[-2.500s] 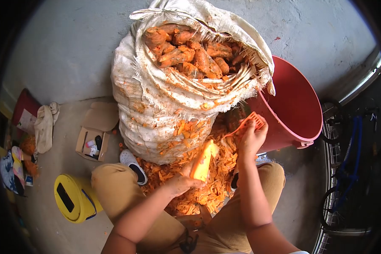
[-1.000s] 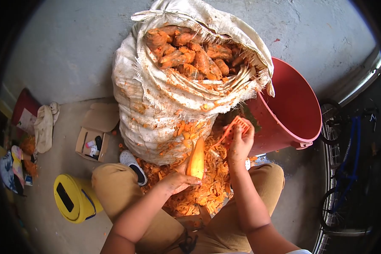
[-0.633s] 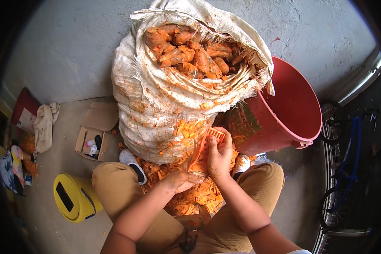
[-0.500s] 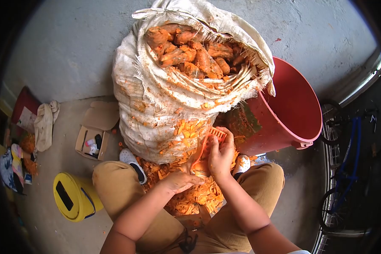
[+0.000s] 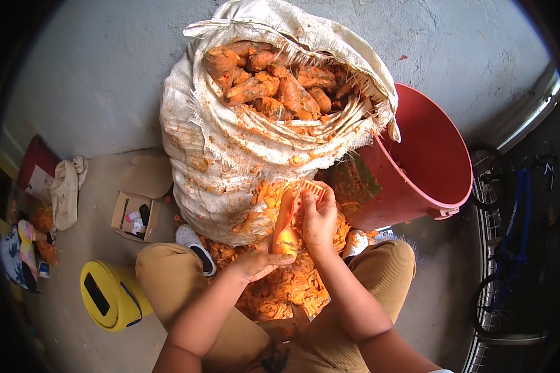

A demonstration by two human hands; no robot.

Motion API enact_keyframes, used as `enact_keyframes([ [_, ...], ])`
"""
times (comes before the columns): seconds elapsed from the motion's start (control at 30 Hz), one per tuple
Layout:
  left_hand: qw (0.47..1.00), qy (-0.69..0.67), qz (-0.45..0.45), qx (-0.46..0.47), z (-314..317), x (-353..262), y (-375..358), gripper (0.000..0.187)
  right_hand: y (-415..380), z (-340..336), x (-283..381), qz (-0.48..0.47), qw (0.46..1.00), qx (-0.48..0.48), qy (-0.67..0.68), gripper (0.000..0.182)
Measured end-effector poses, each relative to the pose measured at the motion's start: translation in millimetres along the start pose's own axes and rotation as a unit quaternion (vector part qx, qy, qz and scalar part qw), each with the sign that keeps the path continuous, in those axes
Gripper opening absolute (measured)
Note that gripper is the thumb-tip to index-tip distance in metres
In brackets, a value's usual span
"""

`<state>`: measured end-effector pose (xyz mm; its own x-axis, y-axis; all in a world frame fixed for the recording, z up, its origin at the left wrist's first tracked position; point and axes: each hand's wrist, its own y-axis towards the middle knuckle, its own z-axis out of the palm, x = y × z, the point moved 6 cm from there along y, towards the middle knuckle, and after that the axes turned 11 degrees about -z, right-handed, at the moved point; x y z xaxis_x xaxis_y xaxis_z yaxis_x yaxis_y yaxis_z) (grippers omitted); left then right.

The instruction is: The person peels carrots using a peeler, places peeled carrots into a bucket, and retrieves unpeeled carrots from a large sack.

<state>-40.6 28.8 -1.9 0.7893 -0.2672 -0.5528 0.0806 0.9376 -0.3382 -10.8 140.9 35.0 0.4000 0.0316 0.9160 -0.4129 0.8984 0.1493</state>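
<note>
Holding orange vegetable (image 5: 286, 241) upright within curled fingers of left hand (image 5: 259, 262), gripping peeler (image 5: 311, 189) against it in closed fingers of right hand (image 5: 319, 227), above peelings (image 5: 295, 287).

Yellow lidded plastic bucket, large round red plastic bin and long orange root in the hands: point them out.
Yellow bucket (image 5: 109, 289): head view, on its lid.
Red bin (image 5: 432, 149): head view, on its inner wall.
Orange root (image 5: 287, 242): head view, on its near end.
</note>
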Motion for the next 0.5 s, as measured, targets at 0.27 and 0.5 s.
enact_keyframes([
  [0.27, 0.994, 0.082, -0.012, -0.075, -6.4, 7.5, 0.4, 0.071, -5.2, 1.0, 6.5, -0.055, 0.990, 0.041, -0.122, 0.020],
  [0.5, 0.997, 0.056, 0.010, -0.048, -5.1, 10.1, 2.2, 0.049, -2.8, -7.5, 10.7, -0.123, 0.975, 0.005, -0.186, 0.018],
])
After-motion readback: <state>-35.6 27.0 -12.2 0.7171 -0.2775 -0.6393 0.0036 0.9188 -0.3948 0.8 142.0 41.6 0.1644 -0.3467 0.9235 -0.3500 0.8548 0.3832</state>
